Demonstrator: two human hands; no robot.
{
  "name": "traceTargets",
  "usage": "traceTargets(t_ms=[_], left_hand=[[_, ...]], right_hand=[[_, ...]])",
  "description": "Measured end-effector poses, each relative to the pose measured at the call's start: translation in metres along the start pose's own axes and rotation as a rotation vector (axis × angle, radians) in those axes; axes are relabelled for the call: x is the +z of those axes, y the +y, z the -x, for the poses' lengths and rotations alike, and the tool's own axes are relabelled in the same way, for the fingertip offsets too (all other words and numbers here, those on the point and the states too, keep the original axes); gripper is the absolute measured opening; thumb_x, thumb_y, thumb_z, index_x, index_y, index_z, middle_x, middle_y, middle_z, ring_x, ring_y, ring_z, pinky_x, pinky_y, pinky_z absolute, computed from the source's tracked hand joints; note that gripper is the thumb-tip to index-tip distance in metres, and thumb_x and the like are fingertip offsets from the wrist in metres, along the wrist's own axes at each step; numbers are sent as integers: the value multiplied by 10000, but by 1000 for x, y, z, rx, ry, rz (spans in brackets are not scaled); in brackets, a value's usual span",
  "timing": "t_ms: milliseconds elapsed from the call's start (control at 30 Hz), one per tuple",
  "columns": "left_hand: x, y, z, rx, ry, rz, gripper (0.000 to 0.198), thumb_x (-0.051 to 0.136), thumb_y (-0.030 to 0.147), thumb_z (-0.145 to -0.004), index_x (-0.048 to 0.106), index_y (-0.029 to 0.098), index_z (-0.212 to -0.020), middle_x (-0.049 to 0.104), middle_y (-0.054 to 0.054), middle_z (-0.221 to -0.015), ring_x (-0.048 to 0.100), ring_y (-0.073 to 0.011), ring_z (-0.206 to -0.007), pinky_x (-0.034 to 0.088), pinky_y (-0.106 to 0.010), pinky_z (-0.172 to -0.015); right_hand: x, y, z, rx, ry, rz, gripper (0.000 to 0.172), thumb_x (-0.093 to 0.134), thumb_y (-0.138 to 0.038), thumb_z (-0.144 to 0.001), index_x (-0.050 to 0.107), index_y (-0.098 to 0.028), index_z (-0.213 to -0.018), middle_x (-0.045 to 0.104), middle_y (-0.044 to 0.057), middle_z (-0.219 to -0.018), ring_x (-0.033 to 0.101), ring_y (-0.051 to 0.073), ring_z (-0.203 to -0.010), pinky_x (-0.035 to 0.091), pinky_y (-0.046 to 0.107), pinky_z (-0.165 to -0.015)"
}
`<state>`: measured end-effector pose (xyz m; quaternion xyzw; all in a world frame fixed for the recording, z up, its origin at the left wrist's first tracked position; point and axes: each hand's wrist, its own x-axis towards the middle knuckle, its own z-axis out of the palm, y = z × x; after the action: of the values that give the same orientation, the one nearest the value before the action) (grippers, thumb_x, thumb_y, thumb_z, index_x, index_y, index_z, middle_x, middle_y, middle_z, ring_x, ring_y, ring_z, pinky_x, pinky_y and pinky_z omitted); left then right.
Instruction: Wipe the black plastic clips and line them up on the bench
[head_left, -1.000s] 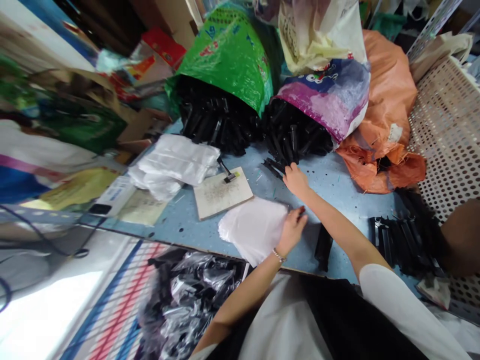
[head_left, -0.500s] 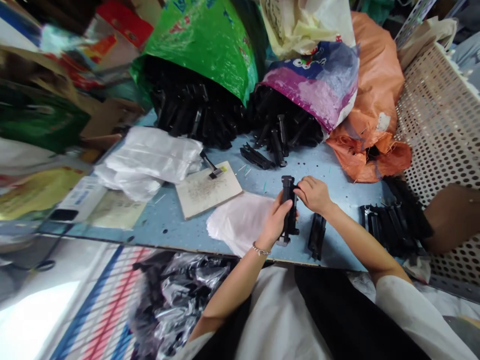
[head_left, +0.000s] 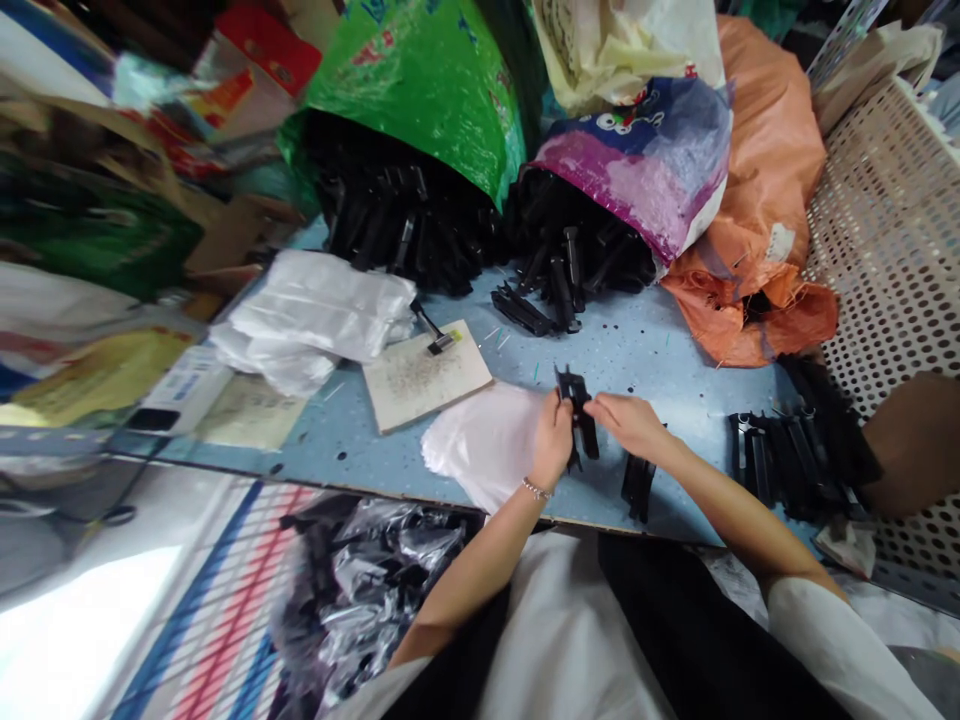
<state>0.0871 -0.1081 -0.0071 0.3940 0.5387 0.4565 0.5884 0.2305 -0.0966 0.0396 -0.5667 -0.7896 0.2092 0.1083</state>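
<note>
My left hand (head_left: 552, 438) is closed around a long black plastic part (head_left: 581, 410), which is raised above the front of the table. From the other side my right hand (head_left: 626, 422) pinches the part's edge with bent fingers. The part's slotted side now shows. Just below my right hand, another black part (head_left: 637, 487) lies on the table. Beside my left wrist is a stack of thin white plastic bags (head_left: 484, 445).
A green bag (head_left: 420, 90) and a purple bag (head_left: 637, 165) spill black parts at the back. More parts (head_left: 795, 450) stand in a row near the perforated basket (head_left: 892, 210). A small hammer-like tool (head_left: 439, 340) lies on a pale board (head_left: 420, 385). Bagged pieces (head_left: 375, 590) sit below the table edge.
The black part has been turned in my hands, from its smooth narrow face to its slotted side. Both hands stay close together on it. The view has shifted slightly.
</note>
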Motion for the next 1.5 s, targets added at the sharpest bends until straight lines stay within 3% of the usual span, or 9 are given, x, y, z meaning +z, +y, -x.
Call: traceTargets(t_ms=[133, 300, 433, 567, 767, 900, 1067, 1300, 1500], left_hand=[[21, -34, 24, 124, -89, -120, 299, 645, 268, -823, 681, 231, -1117, 682, -120, -1065, 623, -346, -1109, 455, -545, -1040], [24, -43, 33, 236, -156, -220, 379, 642, 233, -814, 673, 254, -1191, 625, -117, -1288, 511, -338, -1305, 307, -587, -1195], [-4, -15, -5, 193, -41, -117, 558, 662, 385, -851, 529, 222, -1369, 538, -136, -1416, 499, -284, -1339, 377, -511, -1155], [-19, 31, -36, 102, 106, 336, 683, 658, 455, -869, 344, 329, -1462, 523, -86, -1417, 662, -173, -1052, 551, -336, -902], [-14, 66, -2, -89, -212, 350, 574, 662, 537, -816, 517, 215, -1267, 648, 10, -766, 615, -132, -561, 484, -237, -508], [-6, 64, 22, -140, -344, 300, 596, 643, 576, -805, 531, 188, -1243, 620, 22, -685, 601, -147, -521, 482, -267, -509], [-6, 57, 10, -7, -126, 185, 495, 647, 456, -840, 579, 214, -1267, 687, -12, -834, 660, -190, -778, 526, -285, -670], [-20, 47, -18, 116, 17, -23, 317, 548, 427, -921, 660, 195, -1107, 720, -41, -1077, 646, -196, -1000, 530, -302, -890], [-19, -16, -8, 176, 0, -284, 423, 449, 272, -961, 546, 169, -1359, 630, -122, -1356, 581, -260, -1261, 447, -443, -1107]], right_hand=[[-15, 0, -88, 210, 195, 84, 432, 309, -503, -1059, 599, -182, -1069, 716, 131, -1044, 673, 266, -947, 434, 321, -746], [-10, 4, -161, 427, 68, 117, 416, 358, -421, -1056, 572, -92, -1193, 698, 220, -1133, 673, 332, -1046, 463, 372, -840], [-1, 4, -121, 365, 127, 128, 388, 282, -345, -1061, 596, -135, -1150, 721, 164, -1004, 685, 284, -910, 452, 347, -777], [8, -1, -39, -94, 213, 156, 426, 343, -491, -1026, 626, -173, -1001, 683, 136, -884, 615, 253, -792, 421, 357, -715], [-14, 17, -18, -277, 412, -11, 518, 260, -590, -1017, 603, -202, -1008, 637, 134, -955, 564, 276, -912, 430, 419, -831], [-23, 25, -41, -217, 352, -24, 572, 288, -687, -971, 560, -232, -757, 609, 113, -808, 550, 259, -809, 418, 399, -786], [-9, 7, -25, -32, 246, -234, 632, 94, -567, -1044, 512, -231, -712, 553, 34, -666, 511, 180, -639, 382, 314, -653], [18, -5, 21, -439, 299, 117, 480, 310, -448, -1054, 590, -196, -757, 624, 76, -736, 531, 197, -694, 351, 335, -662], [-6, 11, -58, 3, 133, -54, 528, 230, -554, -1053, 595, -217, -874, 695, 74, -844, 657, 223, -813, 423, 317, -734]])
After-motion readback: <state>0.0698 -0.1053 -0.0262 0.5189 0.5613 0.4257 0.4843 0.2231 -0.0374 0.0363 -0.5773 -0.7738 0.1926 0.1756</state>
